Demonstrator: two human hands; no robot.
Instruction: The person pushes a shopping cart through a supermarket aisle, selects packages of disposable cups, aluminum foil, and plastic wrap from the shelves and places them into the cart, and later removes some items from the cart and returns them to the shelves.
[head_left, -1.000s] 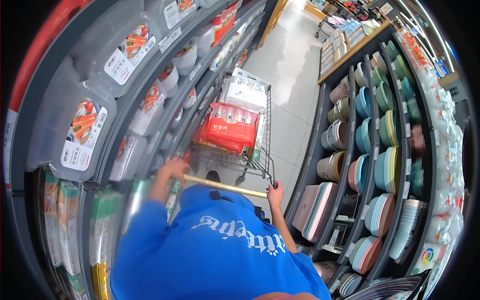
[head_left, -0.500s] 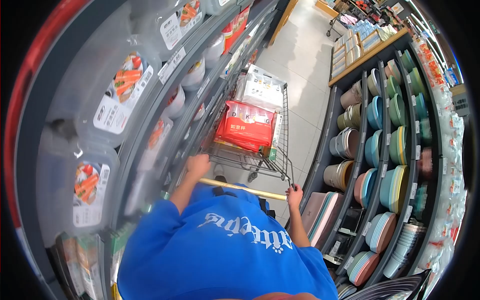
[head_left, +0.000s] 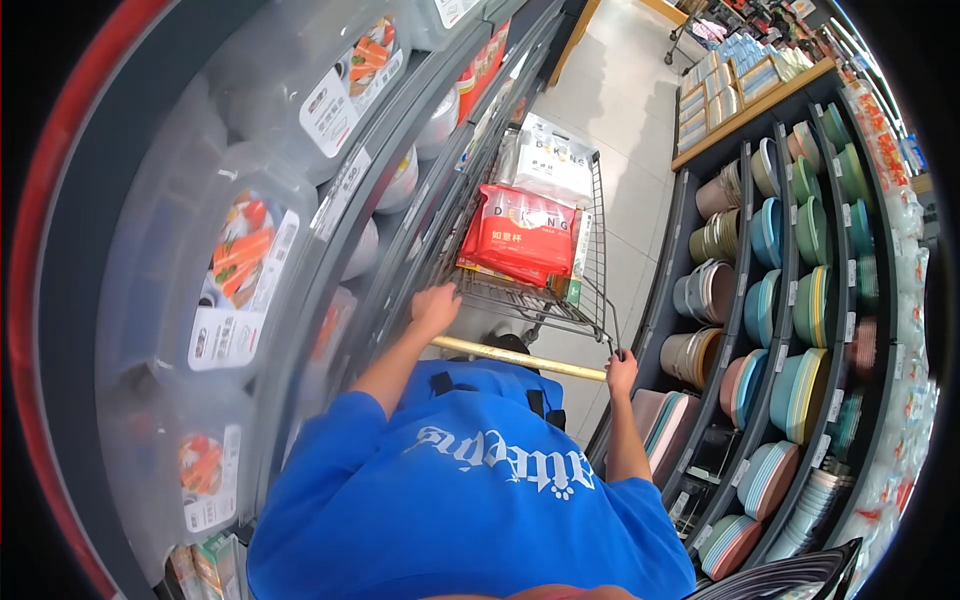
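A wire shopping cart stands in front of me with a pale yellow handle bar. My left hand is closed around the left end of the cart, by the corner of the bar. Closed on the right end of the bar is my right hand. Inside the cart lie a red package and, beyond it, a white package. A narrow green and white box stands along the cart's right side.
Shelves with clear plastic containers run close along the left. On the right, shelves hold stacked bowls and buckets. A tiled aisle floor stretches ahead, with a wooden-edged display beside it.
The shelves have slid past as the cart and I moved along the aisle. The cart now appears farther right in view. Both hands have stayed at the handle.
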